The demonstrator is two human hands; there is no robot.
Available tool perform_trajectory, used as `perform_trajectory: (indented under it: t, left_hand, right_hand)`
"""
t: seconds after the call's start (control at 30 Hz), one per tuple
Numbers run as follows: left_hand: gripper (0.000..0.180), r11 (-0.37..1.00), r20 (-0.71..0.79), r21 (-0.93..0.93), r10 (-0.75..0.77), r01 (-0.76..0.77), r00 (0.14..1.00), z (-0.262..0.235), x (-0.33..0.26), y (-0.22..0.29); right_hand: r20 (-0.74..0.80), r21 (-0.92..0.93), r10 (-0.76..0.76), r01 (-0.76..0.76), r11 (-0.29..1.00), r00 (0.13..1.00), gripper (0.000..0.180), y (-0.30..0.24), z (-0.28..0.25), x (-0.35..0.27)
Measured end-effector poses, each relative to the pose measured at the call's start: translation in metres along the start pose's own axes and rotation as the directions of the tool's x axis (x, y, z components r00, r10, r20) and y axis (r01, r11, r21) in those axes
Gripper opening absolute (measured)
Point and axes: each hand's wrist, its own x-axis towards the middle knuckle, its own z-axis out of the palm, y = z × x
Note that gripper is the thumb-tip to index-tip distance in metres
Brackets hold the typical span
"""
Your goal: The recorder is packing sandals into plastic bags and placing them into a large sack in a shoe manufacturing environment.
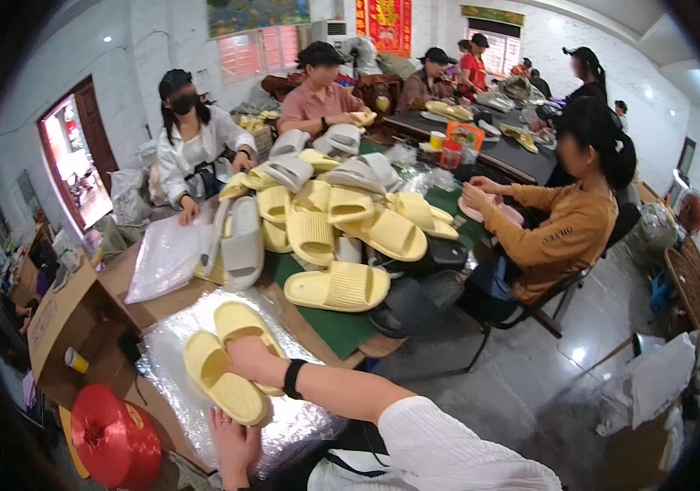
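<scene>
A pair of yellow slippers lies side by side over a clear plastic bag sheet (168, 360) in front of me. My right hand (253, 358) reaches across from the right, with a black band at the wrist. It grips the pair where the two meet, and its fingertips are hidden by the farther slipper (240, 317). At the heel of the nearer slipper (240, 399) is my left hand (234, 442), a ring on one finger. Its fingers curl against the heel's edge, partly covered by the sole.
A heap of yellow slippers (313, 233) and grey slippers (244, 245) covers the table ahead, with black slippers (415, 303) at its right. A cardboard box (80, 319) and red twine roll (114, 438) stand left. Several people sit around, one in a brown top (558, 229).
</scene>
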Motion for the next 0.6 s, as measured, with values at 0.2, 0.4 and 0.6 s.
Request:
perform_trajectory:
  t: [0.2, 0.4, 0.6]
  left_hand:
    - [0.052, 0.999, -0.011, 0.046, 0.007, -0.007, 1.000, 0.003, 0.003, -0.005]
    - [0.053, 0.999, -0.027, 0.037, -0.021, 0.022, 0.999, 0.005, 0.002, -0.004]
    - [0.054, 0.998, -0.006, 0.061, -0.012, 0.013, 1.000, 0.004, -0.001, -0.004]
  right_hand:
    - [-0.079, 0.013, -0.070, 0.071, 0.997, 0.994, 0.034, 0.018, 0.019, -0.001]
    - [-0.145, 0.057, -0.060, 0.069, 0.996, 0.988, 0.033, 0.020, 0.023, -0.004]
    - [-0.156, 0.070, -0.033, 0.045, 0.997, 0.987, 0.031, 0.019, 0.021, -0.011]
